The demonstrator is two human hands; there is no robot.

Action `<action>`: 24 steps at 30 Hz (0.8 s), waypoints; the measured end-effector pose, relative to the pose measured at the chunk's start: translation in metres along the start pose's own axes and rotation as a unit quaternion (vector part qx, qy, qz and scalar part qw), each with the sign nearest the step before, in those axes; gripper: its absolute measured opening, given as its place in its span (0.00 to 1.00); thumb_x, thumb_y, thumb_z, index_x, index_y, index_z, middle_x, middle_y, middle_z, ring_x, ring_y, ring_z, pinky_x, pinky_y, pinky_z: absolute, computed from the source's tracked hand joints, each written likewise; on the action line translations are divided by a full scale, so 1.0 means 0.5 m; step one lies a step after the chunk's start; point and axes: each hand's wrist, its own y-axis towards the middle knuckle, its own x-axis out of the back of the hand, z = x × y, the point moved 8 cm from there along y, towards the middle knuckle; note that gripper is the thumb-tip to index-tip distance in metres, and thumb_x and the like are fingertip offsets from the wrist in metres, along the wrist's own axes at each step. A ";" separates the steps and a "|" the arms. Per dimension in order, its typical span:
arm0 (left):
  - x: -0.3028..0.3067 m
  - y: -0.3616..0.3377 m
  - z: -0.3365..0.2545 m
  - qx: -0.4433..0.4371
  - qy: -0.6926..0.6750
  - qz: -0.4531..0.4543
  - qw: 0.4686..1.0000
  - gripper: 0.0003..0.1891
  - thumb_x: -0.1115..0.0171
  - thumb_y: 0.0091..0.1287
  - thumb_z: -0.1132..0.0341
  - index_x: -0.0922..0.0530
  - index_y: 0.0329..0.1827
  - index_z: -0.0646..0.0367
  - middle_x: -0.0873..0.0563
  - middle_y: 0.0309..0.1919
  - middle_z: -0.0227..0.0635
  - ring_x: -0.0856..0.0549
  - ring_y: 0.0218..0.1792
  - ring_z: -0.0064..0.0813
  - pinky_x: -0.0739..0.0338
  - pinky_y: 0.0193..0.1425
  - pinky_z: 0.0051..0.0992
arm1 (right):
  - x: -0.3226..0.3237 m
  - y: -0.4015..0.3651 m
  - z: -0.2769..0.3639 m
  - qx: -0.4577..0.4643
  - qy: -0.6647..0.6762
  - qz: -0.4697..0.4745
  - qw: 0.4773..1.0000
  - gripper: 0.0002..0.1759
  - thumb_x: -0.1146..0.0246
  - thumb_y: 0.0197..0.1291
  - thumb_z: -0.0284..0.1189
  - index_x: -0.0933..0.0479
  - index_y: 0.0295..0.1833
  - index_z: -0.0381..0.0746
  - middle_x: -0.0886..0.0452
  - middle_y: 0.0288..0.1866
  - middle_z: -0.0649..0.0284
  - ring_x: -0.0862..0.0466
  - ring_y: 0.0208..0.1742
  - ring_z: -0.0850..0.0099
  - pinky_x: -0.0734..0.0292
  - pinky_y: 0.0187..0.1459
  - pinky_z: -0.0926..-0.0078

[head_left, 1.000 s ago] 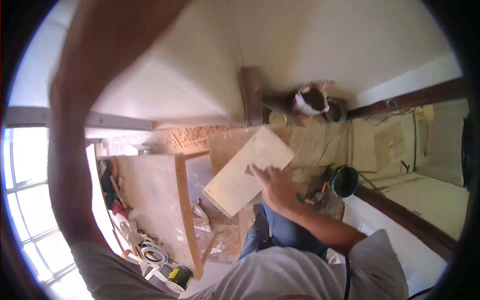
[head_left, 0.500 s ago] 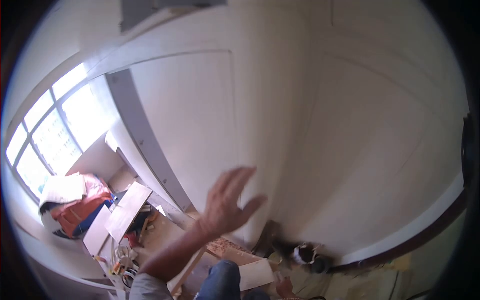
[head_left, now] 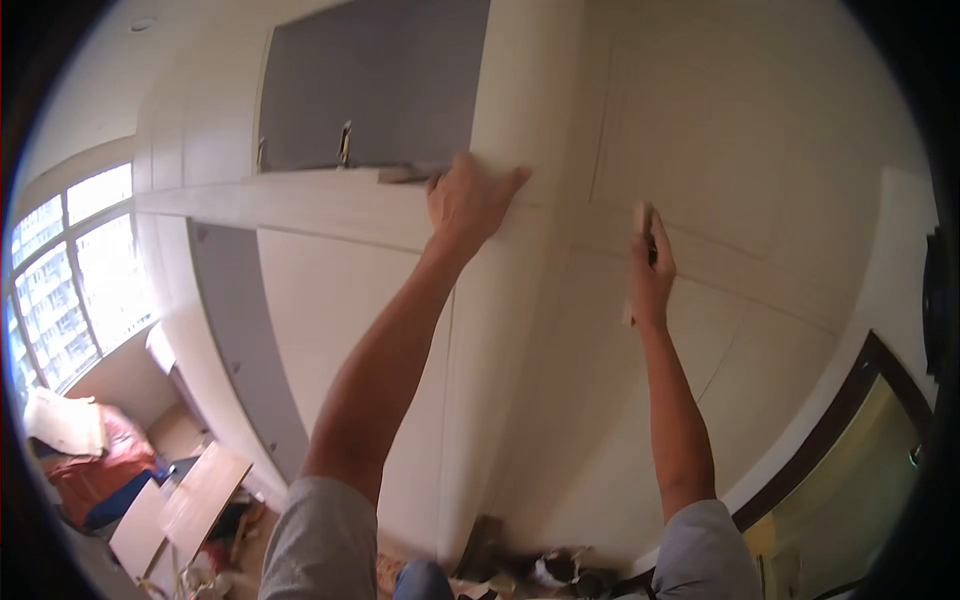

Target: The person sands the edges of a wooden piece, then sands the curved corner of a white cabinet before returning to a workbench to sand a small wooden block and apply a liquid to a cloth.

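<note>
My left hand (head_left: 470, 200) reaches up to the lower right corner of an open upper cabinet (head_left: 375, 85). Its fingers bend over the bottom edge of the opening and the thumb sticks out to the right, against the pale panel. A short flat board (head_left: 400, 175) lies on that edge beside the fingers. Farther right, my right hand (head_left: 652, 285) is raised in front of the pale wall panels, closed around a narrow pale wooden piece (head_left: 642, 217). The ends of this piece show above and below the hand, with a dark part near the fingers; the palm hides its middle.
Two metal hinges (head_left: 345, 143) stand at the cabinet opening. Below left are loose boards (head_left: 205, 495) and an orange-red bag (head_left: 105, 455) by the window (head_left: 80, 280). Dark clutter (head_left: 560, 570) lies on the floor ahead. A dark-framed glass door (head_left: 850, 480) is at lower right.
The view has tilted upward. My left hand has risen from in front of the lower panel to the cabinet edge. My right hand has come up from low down, now with the wooden piece.
</note>
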 end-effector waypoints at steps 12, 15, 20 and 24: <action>-0.005 0.002 0.031 -0.039 0.004 -0.056 0.998 0.33 0.27 0.63 0.37 0.22 0.47 0.63 0.13 0.39 0.45 0.16 0.50 0.45 0.36 0.71 0.45 | -0.191 0.393 0.441 0.365 -0.173 -0.048 0.913 0.24 0.32 0.72 0.34 0.19 0.72 0.47 0.16 0.45 0.59 0.12 0.41 0.62 0.15 0.41 0.61; 0.009 -0.007 0.026 -0.025 -0.020 -0.011 0.999 0.31 0.25 0.64 0.40 0.23 0.48 0.63 0.14 0.39 0.44 0.17 0.49 0.45 0.37 0.70 0.45 | -0.237 0.470 0.506 0.359 -0.225 -0.031 0.905 0.22 0.32 0.72 0.35 0.18 0.70 0.49 0.17 0.44 0.61 0.13 0.39 0.61 0.14 0.41 0.60; 0.011 -0.007 0.032 -0.019 -0.034 -0.004 0.999 0.33 0.24 0.64 0.42 0.23 0.54 0.66 0.14 0.40 0.45 0.17 0.50 0.44 0.37 0.70 0.45 | -0.290 0.540 0.559 0.404 -0.293 -0.036 0.866 0.22 0.32 0.71 0.33 0.17 0.69 0.48 0.19 0.41 0.63 0.15 0.42 0.62 0.14 0.38 0.61; 0.011 -0.003 0.027 -0.035 -0.021 -0.030 0.999 0.36 0.22 0.61 0.42 0.22 0.56 0.68 0.14 0.40 0.43 0.18 0.50 0.42 0.37 0.70 0.44 | -0.305 0.572 0.583 0.414 -0.319 -0.041 0.852 0.22 0.31 0.69 0.33 0.16 0.68 0.47 0.21 0.42 0.62 0.17 0.44 0.62 0.15 0.36 0.61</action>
